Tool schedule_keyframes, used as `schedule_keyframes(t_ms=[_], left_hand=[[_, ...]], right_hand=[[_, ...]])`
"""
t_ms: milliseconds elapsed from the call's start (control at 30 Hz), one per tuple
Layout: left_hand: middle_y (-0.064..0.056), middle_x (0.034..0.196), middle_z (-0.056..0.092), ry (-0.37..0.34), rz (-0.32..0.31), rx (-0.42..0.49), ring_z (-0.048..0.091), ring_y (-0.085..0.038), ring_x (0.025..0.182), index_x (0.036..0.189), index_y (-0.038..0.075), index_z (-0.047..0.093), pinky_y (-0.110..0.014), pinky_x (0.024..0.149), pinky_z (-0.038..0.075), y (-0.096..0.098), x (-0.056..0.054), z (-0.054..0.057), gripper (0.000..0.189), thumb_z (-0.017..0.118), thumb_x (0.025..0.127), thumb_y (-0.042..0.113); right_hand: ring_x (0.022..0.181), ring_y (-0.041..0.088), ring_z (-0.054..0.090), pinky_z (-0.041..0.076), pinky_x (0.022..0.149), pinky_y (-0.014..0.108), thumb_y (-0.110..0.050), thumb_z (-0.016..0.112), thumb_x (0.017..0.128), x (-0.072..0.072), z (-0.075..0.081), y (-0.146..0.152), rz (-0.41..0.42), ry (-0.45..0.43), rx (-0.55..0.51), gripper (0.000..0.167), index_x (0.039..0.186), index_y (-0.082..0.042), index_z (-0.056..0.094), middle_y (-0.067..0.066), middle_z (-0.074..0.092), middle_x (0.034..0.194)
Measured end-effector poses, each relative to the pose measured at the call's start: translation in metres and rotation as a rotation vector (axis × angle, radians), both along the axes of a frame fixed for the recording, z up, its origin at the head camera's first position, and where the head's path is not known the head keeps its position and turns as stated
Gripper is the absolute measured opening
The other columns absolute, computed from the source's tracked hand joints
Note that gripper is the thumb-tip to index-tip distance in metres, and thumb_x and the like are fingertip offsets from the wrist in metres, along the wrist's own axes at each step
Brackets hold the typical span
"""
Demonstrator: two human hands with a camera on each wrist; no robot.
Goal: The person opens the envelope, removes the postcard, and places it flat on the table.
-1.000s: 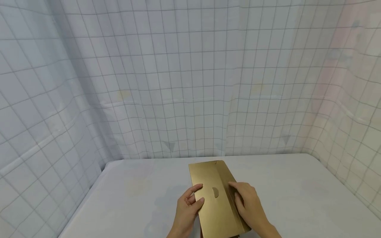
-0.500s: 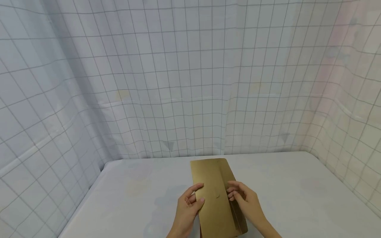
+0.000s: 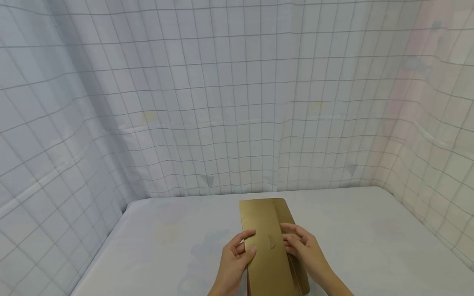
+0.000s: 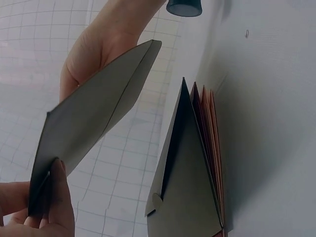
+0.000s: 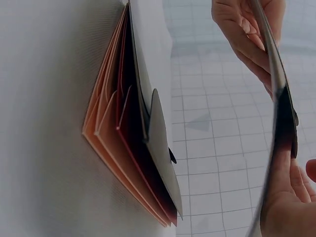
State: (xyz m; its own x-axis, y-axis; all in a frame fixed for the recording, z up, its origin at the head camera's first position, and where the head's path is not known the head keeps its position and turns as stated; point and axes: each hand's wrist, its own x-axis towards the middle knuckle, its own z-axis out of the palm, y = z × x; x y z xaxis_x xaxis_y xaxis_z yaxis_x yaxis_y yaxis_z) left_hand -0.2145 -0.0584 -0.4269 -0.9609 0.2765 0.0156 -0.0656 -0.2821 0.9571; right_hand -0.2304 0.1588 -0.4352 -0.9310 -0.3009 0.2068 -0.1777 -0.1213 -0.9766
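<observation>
A long gold paper envelope with a small half-round tab on its front is held up near the table's front. My left hand grips its left edge, thumb on the front and fingers at the back. Along the right side, my right hand has its curled fingers and thumb at the edge of the front panel, where a fold stands slightly apart. Below, a stack of envelopes lies on the table, a gold one on top and red and orange ones underneath.
A white cloth covers the table. White curtains with a grid pattern hang behind it and on both sides. A dark round object shows at the right wrist in the left wrist view.
My right hand has shifted its fingers from the envelope's outer right part in to the front panel's edge. The envelope has turned slightly more upright. My left hand keeps its grip.
</observation>
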Motion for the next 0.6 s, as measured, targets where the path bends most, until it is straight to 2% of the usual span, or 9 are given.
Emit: schedule_keyframes(t_ms=[167,267,400,600], left_hand=[[-0.021,0.123,0.061,0.003,-0.038,0.003,0.068,-0.017,0.098,0.137,0.001,0.041,-0.026,0.078,0.055,-0.0007,-0.0009,-0.0015,0.05,0.054,0.089,-0.002],[-0.02,0.121,0.063,0.01,-0.062,-0.008,0.068,-0.015,0.094,0.138,0.001,0.041,-0.025,0.076,0.054,-0.0009,-0.0015,-0.0022,0.05,0.055,0.089,-0.001],[-0.018,0.117,0.065,0.027,-0.089,-0.052,0.068,-0.011,0.084,0.137,0.001,0.042,-0.022,0.071,0.054,-0.001,-0.002,-0.0035,0.05,0.056,0.089,0.0],[-0.021,0.118,0.065,0.039,-0.091,-0.072,0.069,-0.013,0.086,0.137,0.002,0.044,-0.022,0.071,0.054,-0.0009,-0.0015,-0.0066,0.049,0.056,0.089,0.001]], right_hand=[[0.091,0.004,0.064,0.054,0.082,0.022,-0.021,0.046,0.098,-0.0021,-0.0026,-0.0004,0.02,-0.051,0.017,0.053,0.139,0.008,0.027,-0.012,0.067,0.097],[0.087,0.002,0.062,0.053,0.078,0.021,-0.022,0.047,0.098,-0.0018,-0.0031,0.0001,0.018,-0.046,0.056,0.052,0.138,0.007,0.032,-0.013,0.065,0.092],[0.073,-0.001,0.056,0.05,0.067,0.017,-0.023,0.049,0.097,-0.0011,-0.0022,0.0008,0.029,-0.027,0.107,0.049,0.135,0.006,0.038,-0.015,0.059,0.078],[0.063,-0.003,0.046,0.044,0.062,0.015,-0.022,0.049,0.097,-0.0005,-0.0019,0.0018,0.066,-0.012,0.117,0.046,0.131,0.008,0.04,-0.017,0.051,0.069]])
